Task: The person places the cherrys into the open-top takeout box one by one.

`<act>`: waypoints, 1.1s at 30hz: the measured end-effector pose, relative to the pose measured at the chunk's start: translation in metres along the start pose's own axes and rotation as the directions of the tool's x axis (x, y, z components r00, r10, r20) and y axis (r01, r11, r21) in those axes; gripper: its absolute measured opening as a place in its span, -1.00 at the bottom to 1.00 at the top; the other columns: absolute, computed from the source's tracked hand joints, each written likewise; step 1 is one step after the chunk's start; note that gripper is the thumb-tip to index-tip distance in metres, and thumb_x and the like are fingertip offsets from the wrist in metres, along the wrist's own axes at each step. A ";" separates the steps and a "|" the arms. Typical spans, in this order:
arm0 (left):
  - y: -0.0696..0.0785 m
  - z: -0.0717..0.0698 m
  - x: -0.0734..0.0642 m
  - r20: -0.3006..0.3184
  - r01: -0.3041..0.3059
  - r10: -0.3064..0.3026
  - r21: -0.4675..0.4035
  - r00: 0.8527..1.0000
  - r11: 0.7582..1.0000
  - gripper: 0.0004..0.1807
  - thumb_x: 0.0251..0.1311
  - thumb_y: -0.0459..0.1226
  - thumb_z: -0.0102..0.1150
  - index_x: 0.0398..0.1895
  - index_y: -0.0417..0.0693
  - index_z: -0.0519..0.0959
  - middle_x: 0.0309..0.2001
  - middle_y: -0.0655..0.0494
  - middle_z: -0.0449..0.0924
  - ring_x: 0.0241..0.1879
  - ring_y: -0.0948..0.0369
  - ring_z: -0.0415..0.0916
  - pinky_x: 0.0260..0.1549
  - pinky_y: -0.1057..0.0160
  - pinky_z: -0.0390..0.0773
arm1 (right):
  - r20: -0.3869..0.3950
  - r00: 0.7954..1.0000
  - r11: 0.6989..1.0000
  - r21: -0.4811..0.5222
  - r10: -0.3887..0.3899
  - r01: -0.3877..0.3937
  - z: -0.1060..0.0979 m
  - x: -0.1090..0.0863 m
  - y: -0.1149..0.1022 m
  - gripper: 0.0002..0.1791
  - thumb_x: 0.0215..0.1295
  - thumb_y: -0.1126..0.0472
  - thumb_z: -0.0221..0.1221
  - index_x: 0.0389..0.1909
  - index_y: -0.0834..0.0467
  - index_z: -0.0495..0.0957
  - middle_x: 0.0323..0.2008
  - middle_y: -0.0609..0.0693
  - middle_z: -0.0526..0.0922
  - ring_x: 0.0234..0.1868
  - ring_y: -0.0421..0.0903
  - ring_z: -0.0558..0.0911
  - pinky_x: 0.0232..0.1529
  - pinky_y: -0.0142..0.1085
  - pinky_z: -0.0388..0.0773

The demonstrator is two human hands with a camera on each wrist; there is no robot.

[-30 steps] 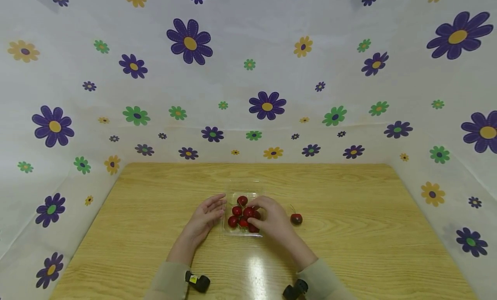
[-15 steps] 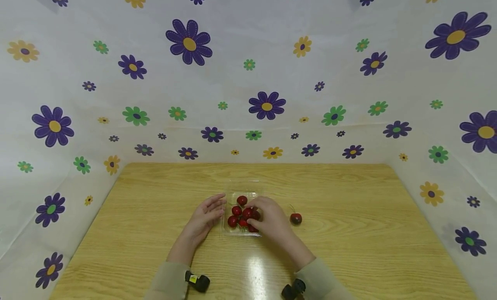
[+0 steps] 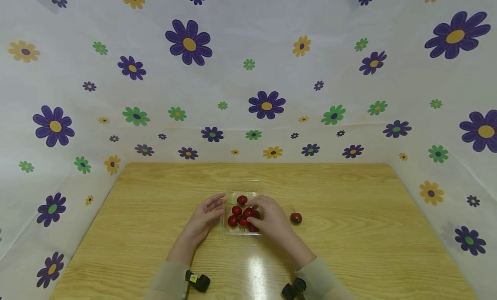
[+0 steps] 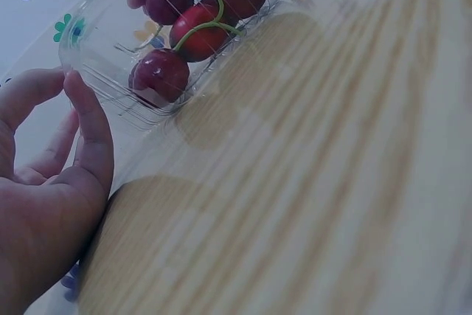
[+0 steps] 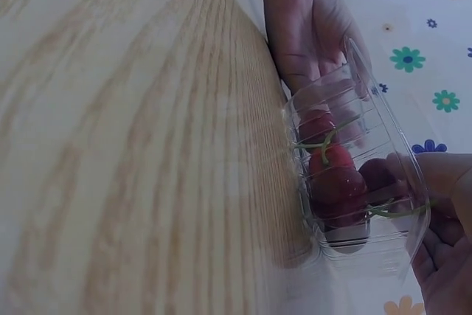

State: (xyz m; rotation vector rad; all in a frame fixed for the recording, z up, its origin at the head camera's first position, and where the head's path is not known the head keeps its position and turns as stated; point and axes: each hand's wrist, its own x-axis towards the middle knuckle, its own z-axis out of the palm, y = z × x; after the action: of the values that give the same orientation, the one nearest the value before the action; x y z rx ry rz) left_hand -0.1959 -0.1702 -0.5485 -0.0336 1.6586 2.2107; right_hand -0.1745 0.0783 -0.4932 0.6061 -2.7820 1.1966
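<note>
Several dark red cherries (image 3: pixel 233 221) with green stems lie in a clear plastic box (image 3: pixel 242 235) at the middle of the table. My left hand (image 3: pixel 205 218) is at the box's left side, fingers loosely extended. In the left wrist view, thumb and finger (image 4: pixel 92 123) come close together beside the box's rim; whether they touch it is unclear. My right hand (image 3: pixel 275 220) reaches over the right side into the box, thumb and fingers around a cherry (image 3: pixel 248 212). In the right wrist view, a finger (image 5: pixel 435 171) crosses the rim beside the dark cherries.
One loose cherry (image 3: pixel 296 218) with its stem up lies on the wooden table (image 3: pixel 361 231), right of my right hand. The box's clear lid part (image 3: pixel 243 181) extends toward the back. A flower-printed white cloth (image 3: pixel 225 84) encloses the table's back and sides.
Hardly anything differs. Both hands keep their places at the box, and the cherries lie as before; the head view has shifted very slightly.
</note>
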 end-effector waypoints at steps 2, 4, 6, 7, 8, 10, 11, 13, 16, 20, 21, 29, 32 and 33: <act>-0.001 0.000 0.000 0.001 0.000 0.000 -0.005 1.000 1.000 -0.34 0.48 -0.52 0.08 0.61 -0.31 0.21 0.22 0.12 0.50 0.06 0.35 0.57 -0.06 0.43 0.63 | -0.010 1.000 1.000 0.018 0.017 -0.017 -0.001 0.000 0.000 -0.65 0.20 0.34 0.52 0.01 0.15 0.75 -0.02 0.01 0.79 0.00 -0.04 0.72 0.12 -0.05 0.69; -0.001 0.000 0.000 0.002 0.000 0.000 -0.008 1.000 1.000 -0.34 0.48 -0.53 0.08 0.61 -0.31 0.20 0.21 0.13 0.51 0.06 0.35 0.57 -0.06 0.43 0.63 | -0.021 0.999 0.999 0.038 0.030 -0.029 -0.002 -0.001 -0.001 -0.65 0.20 0.35 0.52 0.01 0.15 0.75 -0.04 0.00 0.78 -0.02 -0.04 0.73 0.12 -0.05 0.69; 0.000 0.000 0.000 0.009 -0.006 0.006 -0.009 1.000 1.000 -0.33 0.48 -0.53 0.08 0.60 -0.33 0.20 0.21 0.13 0.51 0.06 0.36 0.57 -0.05 0.43 0.63 | -0.030 0.999 0.998 0.055 0.036 -0.034 -0.003 -0.001 -0.001 -0.66 0.20 0.36 0.51 0.00 0.16 0.76 -0.04 0.01 0.78 -0.02 -0.04 0.74 0.13 -0.04 0.70; 0.000 0.000 0.000 0.012 -0.007 0.007 -0.012 1.000 1.000 -0.33 0.47 -0.53 0.08 0.60 -0.34 0.19 0.20 0.14 0.51 0.06 0.36 0.57 -0.06 0.44 0.62 | -0.030 0.999 0.997 0.068 0.043 -0.041 -0.004 -0.002 -0.001 -0.66 0.20 0.36 0.51 0.00 0.16 0.76 -0.04 0.01 0.79 -0.01 -0.04 0.74 0.15 -0.04 0.70; 0.000 0.000 -0.001 0.013 -0.008 0.008 -0.014 1.000 1.000 -0.33 0.47 -0.53 0.08 0.60 -0.35 0.19 0.20 0.14 0.52 0.05 0.37 0.57 -0.07 0.44 0.62 | -0.031 0.998 0.996 0.079 0.047 -0.045 -0.004 -0.002 -0.001 -0.66 0.20 0.37 0.50 0.00 0.16 0.75 -0.04 0.01 0.78 -0.01 -0.04 0.74 0.16 -0.04 0.70; 0.001 0.000 -0.001 0.016 -0.010 0.010 -0.019 1.000 1.000 -0.33 0.47 -0.54 0.08 0.60 -0.36 0.18 0.19 0.15 0.52 0.04 0.38 0.56 -0.08 0.45 0.62 | -0.033 0.998 0.993 0.112 0.053 -0.049 -0.005 -0.002 -0.001 -0.67 0.20 0.39 0.49 0.00 0.18 0.75 -0.04 0.03 0.79 -0.01 -0.02 0.75 0.17 -0.03 0.70; 0.001 0.000 -0.001 0.018 -0.011 0.011 -0.021 1.000 1.000 -0.33 0.47 -0.54 0.08 0.61 -0.36 0.18 0.18 0.16 0.53 0.04 0.38 0.56 -0.09 0.45 0.62 | -0.032 0.998 0.990 0.131 0.060 -0.055 -0.006 -0.002 -0.002 -0.66 0.20 0.39 0.49 0.01 0.20 0.75 -0.04 0.04 0.79 0.00 -0.01 0.76 0.18 -0.02 0.70; 0.001 0.000 -0.001 0.014 -0.007 0.008 -0.027 1.000 1.000 -0.33 0.47 -0.55 0.07 0.61 -0.37 0.18 0.16 0.19 0.54 0.03 0.38 0.57 -0.12 0.45 0.62 | -0.040 0.997 0.986 0.158 0.062 -0.055 -0.007 -0.003 -0.001 -0.67 0.21 0.41 0.48 0.01 0.21 0.74 -0.05 0.06 0.79 -0.01 0.01 0.76 0.19 0.00 0.69; 0.001 0.000 -0.001 0.014 -0.007 0.007 -0.029 1.000 1.000 -0.33 0.47 -0.55 0.07 0.60 -0.37 0.18 0.15 0.19 0.54 0.02 0.38 0.57 -0.12 0.45 0.62 | -0.063 0.996 0.982 0.177 0.070 -0.058 -0.009 -0.004 0.002 -0.67 0.21 0.41 0.48 0.01 0.22 0.74 -0.05 0.08 0.79 -0.01 0.03 0.75 0.18 0.03 0.69; 0.001 0.000 -0.001 0.014 -0.006 0.006 -0.027 1.000 1.000 -0.32 0.47 -0.55 0.07 0.61 -0.37 0.17 0.15 0.20 0.55 0.02 0.38 0.58 -0.11 0.45 0.62 | -0.105 0.991 0.982 0.177 0.078 -0.059 -0.011 -0.005 0.009 -0.66 0.23 0.39 0.48 0.03 0.21 0.75 -0.04 0.05 0.80 0.01 0.03 0.73 0.17 0.02 0.67; 0.001 0.000 -0.001 0.014 -0.005 0.006 -0.027 1.000 1.000 -0.32 0.47 -0.55 0.07 0.61 -0.37 0.17 0.15 0.20 0.55 0.02 0.38 0.58 -0.11 0.45 0.62 | -0.116 0.990 0.982 0.177 0.079 -0.058 -0.012 -0.006 0.010 -0.66 0.22 0.40 0.48 0.03 0.22 0.75 -0.04 0.05 0.80 0.01 0.04 0.73 0.17 0.02 0.67; 0.000 0.000 -0.001 0.002 -0.009 0.009 -0.030 1.000 1.000 -0.33 0.46 -0.55 0.09 0.60 -0.34 0.21 0.17 0.19 0.55 0.03 0.37 0.59 -0.10 0.44 0.63 | -0.183 0.980 0.987 0.157 0.074 -0.045 -0.018 -0.009 0.023 -0.64 0.17 0.37 0.52 0.00 0.22 0.75 -0.07 0.05 0.81 -0.03 0.04 0.74 0.15 -0.04 0.68; 0.000 0.000 -0.001 -0.005 -0.010 0.010 -0.028 1.000 1.000 -0.35 0.46 -0.55 0.08 0.59 -0.33 0.23 0.16 0.19 0.55 0.03 0.37 0.58 -0.10 0.44 0.63 | -0.197 0.978 0.989 0.145 0.070 -0.041 -0.021 -0.010 0.028 -0.64 0.15 0.37 0.53 -0.01 0.20 0.75 -0.07 0.06 0.81 -0.03 0.04 0.75 0.15 -0.06 0.69; 0.000 0.000 -0.001 -0.008 -0.010 0.009 -0.031 1.000 0.999 -0.35 0.46 -0.56 0.08 0.58 -0.32 0.24 0.16 0.18 0.55 0.03 0.37 0.59 -0.10 0.44 0.63 | -0.199 0.977 0.989 0.142 0.072 -0.044 -0.022 -0.011 0.029 -0.64 0.15 0.37 0.53 -0.01 0.19 0.75 -0.07 0.06 0.81 -0.03 0.04 0.75 0.16 -0.06 0.69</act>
State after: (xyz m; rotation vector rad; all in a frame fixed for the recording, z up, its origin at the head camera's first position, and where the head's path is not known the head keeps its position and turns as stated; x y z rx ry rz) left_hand -0.1949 -0.1702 -0.5480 -0.0426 1.6318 2.2461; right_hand -0.1775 0.1156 -0.5000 0.3866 -2.5807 1.3846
